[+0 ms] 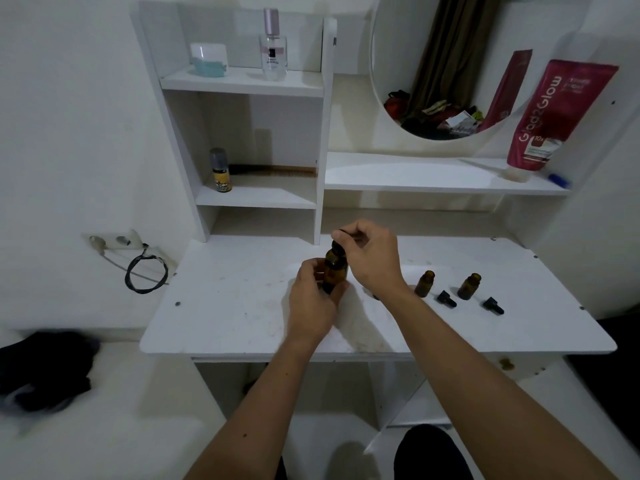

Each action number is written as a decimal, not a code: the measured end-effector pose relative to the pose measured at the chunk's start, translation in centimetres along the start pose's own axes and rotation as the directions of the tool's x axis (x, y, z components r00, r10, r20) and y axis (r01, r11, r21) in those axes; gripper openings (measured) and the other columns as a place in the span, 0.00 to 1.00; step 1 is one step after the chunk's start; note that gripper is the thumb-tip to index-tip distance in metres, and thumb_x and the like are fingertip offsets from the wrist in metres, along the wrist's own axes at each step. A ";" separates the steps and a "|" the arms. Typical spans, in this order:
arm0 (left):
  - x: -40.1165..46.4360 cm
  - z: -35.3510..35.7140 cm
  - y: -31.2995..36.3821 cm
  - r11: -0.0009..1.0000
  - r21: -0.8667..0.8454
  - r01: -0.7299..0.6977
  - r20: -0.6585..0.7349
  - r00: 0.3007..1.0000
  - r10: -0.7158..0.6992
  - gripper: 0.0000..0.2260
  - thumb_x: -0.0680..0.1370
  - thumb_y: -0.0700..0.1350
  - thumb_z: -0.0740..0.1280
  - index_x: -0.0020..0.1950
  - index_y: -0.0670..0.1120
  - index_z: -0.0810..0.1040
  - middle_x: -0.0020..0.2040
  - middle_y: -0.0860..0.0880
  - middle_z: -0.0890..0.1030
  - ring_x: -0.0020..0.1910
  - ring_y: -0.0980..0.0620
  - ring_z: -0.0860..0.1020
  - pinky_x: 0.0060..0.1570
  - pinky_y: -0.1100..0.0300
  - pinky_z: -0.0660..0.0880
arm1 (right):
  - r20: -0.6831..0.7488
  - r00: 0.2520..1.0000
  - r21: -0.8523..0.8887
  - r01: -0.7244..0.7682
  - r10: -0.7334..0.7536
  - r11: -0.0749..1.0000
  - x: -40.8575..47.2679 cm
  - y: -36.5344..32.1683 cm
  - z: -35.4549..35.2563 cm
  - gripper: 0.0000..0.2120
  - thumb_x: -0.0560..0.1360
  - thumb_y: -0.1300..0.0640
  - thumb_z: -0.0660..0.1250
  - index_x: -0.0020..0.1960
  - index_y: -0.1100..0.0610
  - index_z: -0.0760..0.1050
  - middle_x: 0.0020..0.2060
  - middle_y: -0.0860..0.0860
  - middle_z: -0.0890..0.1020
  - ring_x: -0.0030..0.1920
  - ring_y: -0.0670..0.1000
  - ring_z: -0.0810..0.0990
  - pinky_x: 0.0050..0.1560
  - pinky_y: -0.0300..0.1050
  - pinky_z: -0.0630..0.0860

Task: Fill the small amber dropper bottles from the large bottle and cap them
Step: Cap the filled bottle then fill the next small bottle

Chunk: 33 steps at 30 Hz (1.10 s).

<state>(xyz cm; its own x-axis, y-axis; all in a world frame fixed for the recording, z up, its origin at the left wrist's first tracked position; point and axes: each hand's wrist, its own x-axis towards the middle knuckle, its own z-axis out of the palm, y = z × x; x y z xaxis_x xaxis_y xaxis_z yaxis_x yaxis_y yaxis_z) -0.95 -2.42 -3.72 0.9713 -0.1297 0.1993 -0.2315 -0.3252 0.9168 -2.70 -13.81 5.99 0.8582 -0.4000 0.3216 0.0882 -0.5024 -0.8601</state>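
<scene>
My left hand (pixel 311 299) grips the body of the large amber bottle (pixel 335 270), held upright just above the white desk (pixel 225 306). My right hand (pixel 372 258) pinches the bottle's black cap (pixel 338 244) from above. To the right stand two small amber dropper bottles (pixel 425 283) (pixel 469 286), both uncapped. A black dropper cap lies in front of each, one (pixel 446 299) by the left bottle and one (pixel 494 305) by the right. A further dark piece is partly hidden behind my right wrist.
The shelf unit behind holds a small yellow spray can (pixel 220 169), a comb (pixel 277 170), a perfume bottle (pixel 273 46) and a white jar (pixel 209 58). A red tube (pixel 557 112) leans beside the round mirror (pixel 443 64). A wall socket with cable (pixel 138 268) is left.
</scene>
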 end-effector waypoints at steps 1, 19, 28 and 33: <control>0.0 0.0 0.0 1.000 -0.002 -0.001 0.003 1.000 0.001 0.23 0.76 0.51 0.76 0.68 0.51 0.71 0.61 0.55 0.80 0.57 0.56 0.80 0.56 0.67 0.75 | -0.004 1.000 0.002 -0.001 0.001 1.000 -0.1 0.1 0.1 0.03 0.78 0.58 0.74 0.46 0.55 0.84 0.39 0.45 0.85 0.44 0.46 0.85 0.52 0.41 0.83; -0.9 -0.1 0.5 0.996 0.086 0.003 -0.044 0.999 0.001 0.25 0.77 0.52 0.75 0.71 0.50 0.71 0.67 0.52 0.78 0.61 0.52 0.79 0.60 0.58 0.76 | 0.002 0.996 0.131 0.088 -0.089 0.987 0.8 -4.0 -4.0 0.05 0.81 0.58 0.70 0.55 0.57 0.83 0.46 0.44 0.85 0.46 0.34 0.83 0.51 0.26 0.76; -4.5 0.1 1.4 0.997 -0.054 -0.054 -0.192 0.980 0.043 0.25 0.75 0.48 0.77 0.68 0.50 0.71 0.60 0.53 0.75 0.54 0.56 0.77 0.53 0.66 0.76 | -0.241 0.960 0.220 0.196 -0.141 0.956 -0.2 -4.7 -10.6 0.05 0.82 0.58 0.70 0.56 0.57 0.83 0.48 0.49 0.87 0.50 0.44 0.86 0.54 0.33 0.79; -7.8 3.0 3.3 0.986 -0.108 -0.129 -0.120 0.986 0.116 0.17 0.77 0.47 0.75 0.62 0.54 0.74 0.54 0.57 0.78 0.53 0.60 0.77 0.52 0.69 0.76 | -0.292 0.953 0.165 0.137 -0.084 0.977 -1.3 -1.8 -14.2 0.07 0.82 0.58 0.70 0.58 0.58 0.83 0.47 0.44 0.86 0.48 0.36 0.84 0.52 0.29 0.77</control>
<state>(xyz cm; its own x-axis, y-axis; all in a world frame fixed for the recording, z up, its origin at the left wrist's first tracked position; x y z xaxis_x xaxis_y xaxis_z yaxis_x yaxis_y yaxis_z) -9.44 -5.30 -3.30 0.9372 -0.0531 0.3446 -0.3481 -0.2024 0.9154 -11.14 -23.30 12.80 0.6626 -0.5627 0.4943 0.2873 -0.4186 -0.8615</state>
